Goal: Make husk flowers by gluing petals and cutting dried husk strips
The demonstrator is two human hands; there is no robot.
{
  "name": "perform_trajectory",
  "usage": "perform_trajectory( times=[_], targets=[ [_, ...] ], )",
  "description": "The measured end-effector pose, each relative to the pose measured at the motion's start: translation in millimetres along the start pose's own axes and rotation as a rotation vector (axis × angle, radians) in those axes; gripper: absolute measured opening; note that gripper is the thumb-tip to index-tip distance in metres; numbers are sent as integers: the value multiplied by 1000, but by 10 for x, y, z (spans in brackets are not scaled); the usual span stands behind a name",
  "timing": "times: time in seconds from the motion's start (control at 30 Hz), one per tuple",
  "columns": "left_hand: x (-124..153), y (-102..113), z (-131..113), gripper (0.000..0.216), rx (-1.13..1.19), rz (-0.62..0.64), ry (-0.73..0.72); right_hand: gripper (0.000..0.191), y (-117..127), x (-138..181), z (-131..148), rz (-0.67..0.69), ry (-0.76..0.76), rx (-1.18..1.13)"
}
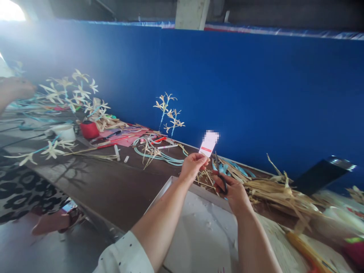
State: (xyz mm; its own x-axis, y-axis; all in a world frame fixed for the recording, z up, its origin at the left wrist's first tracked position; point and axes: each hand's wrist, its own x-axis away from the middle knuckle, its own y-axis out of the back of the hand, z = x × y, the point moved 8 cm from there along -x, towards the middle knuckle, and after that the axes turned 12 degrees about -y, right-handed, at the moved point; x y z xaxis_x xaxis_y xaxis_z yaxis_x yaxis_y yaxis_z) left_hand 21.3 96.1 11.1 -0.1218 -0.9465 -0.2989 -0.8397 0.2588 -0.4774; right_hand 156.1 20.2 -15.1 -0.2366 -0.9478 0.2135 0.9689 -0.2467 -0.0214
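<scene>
Card (206,148), red-banded, at 1 o'clock from your left hand (194,165) — pinched in its fingertips | scissors (218,169) at the card's 5 o'clock, your right hand (233,189) curled round handles — blade gap unclear | hold card flat, left thumb clear of blades

Prob. a craft wkshp: the worktable (125,182) has dried strips (280,193) just R of the R hand (234,191), which holds scissors (224,185), & pale artificial-looking flowers (81,92) well L of the L hand (193,165). A co-worker's hand (18,89) shows farther L, nr those flowers.
</scene>
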Motion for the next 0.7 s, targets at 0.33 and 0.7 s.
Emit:
perform_trajectory(
  times=[0.33,0.7],
  targets=[
    [-6,41,64,23,-12,-25,-9,57,-149,64,53,123,38,66],
    [10,1,87,24,-44,24,11,56,-177,93,56,132,33,36]
  ],
)
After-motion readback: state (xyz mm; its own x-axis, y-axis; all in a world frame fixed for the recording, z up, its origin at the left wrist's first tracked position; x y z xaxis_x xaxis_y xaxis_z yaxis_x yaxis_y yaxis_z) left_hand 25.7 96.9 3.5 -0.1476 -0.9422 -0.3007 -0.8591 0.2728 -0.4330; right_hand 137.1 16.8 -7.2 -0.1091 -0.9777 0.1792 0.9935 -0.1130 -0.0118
